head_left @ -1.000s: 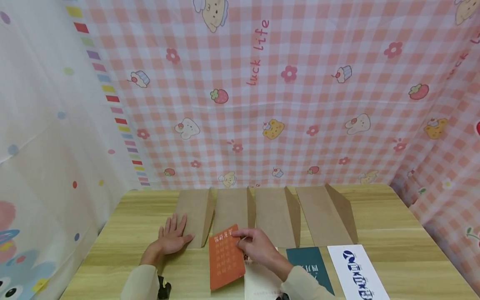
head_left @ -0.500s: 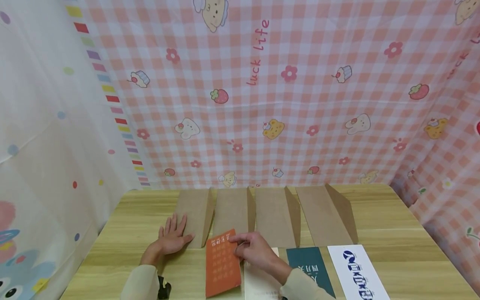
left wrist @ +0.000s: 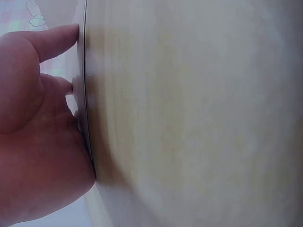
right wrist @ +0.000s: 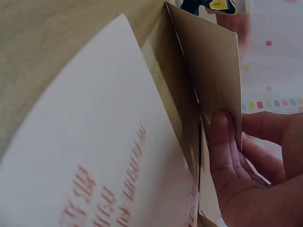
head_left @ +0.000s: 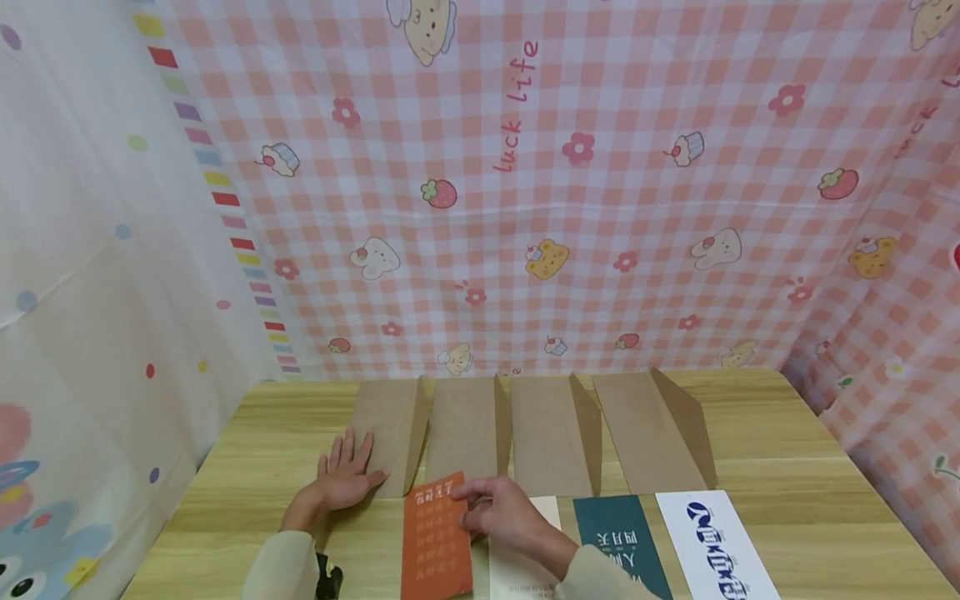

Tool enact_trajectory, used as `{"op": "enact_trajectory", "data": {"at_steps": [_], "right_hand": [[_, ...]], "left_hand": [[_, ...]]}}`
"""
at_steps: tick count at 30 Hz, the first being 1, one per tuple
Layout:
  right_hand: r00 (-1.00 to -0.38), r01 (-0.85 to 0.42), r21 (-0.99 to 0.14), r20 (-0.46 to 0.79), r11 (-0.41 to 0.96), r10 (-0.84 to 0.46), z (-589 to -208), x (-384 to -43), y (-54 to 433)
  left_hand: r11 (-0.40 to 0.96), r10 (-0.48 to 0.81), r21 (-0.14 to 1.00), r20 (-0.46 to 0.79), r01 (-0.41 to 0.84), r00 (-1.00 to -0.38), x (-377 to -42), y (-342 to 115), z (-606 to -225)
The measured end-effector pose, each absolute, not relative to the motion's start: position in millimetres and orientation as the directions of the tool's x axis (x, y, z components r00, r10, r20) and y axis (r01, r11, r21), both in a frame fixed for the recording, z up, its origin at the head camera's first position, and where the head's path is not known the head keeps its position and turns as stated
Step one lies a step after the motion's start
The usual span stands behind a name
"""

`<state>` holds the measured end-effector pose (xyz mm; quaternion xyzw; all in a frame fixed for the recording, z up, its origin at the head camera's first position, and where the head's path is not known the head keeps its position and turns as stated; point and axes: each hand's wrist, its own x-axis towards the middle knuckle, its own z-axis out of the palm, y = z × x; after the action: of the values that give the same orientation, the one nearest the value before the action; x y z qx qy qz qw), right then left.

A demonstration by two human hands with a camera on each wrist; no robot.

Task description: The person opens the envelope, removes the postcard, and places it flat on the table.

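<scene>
My left hand (head_left: 339, 485) lies flat with spread fingers over the left edge of the leftmost brown paper envelope (head_left: 392, 412). In the left wrist view the left hand (left wrist: 33, 109) presses against the tabletop. An orange card (head_left: 435, 542) with pale lettering is pinched by its upper right side between the thumb and fingers of my right hand (head_left: 506, 515). The right wrist view shows the back of this card (right wrist: 213, 66), raised off the table, with the right hand (right wrist: 255, 165) at its edge. Below that envelope, the orange card's lower end reaches the frame's bottom.
Three more brown envelopes, among them the rightmost envelope (head_left: 637, 429), stand in a row with flaps raised on their right sides. A cream card (head_left: 521, 575), partly under my right hand, a dark green card (head_left: 618, 533) and a white card (head_left: 712, 542) lie on the wooden table (head_left: 810, 517).
My right hand has moved left and nearer to me with the orange card, which has turned more upright in the view. More of the green card shows. The left hand has stayed put.
</scene>
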<state>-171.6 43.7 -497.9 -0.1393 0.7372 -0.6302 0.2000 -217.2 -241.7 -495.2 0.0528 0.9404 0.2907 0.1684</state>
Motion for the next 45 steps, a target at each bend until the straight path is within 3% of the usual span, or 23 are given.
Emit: {"op": "enact_trajectory", "data": {"at_steps": [23,45], "right_hand": [[-0.888,0.029,-0.978,-0.12,0.208,-0.444,-502,-168,42],[-0.884,-0.002,-0.968,-0.116,0.251,-0.454,-501,-165,44]], "left_hand": [[0.809,0.215,0.585,-0.223,0.046,-0.951,-230,-258,-529],[0.804,0.217,0.593,-0.231,0.039,-0.948,-229,-258,-527]]}}
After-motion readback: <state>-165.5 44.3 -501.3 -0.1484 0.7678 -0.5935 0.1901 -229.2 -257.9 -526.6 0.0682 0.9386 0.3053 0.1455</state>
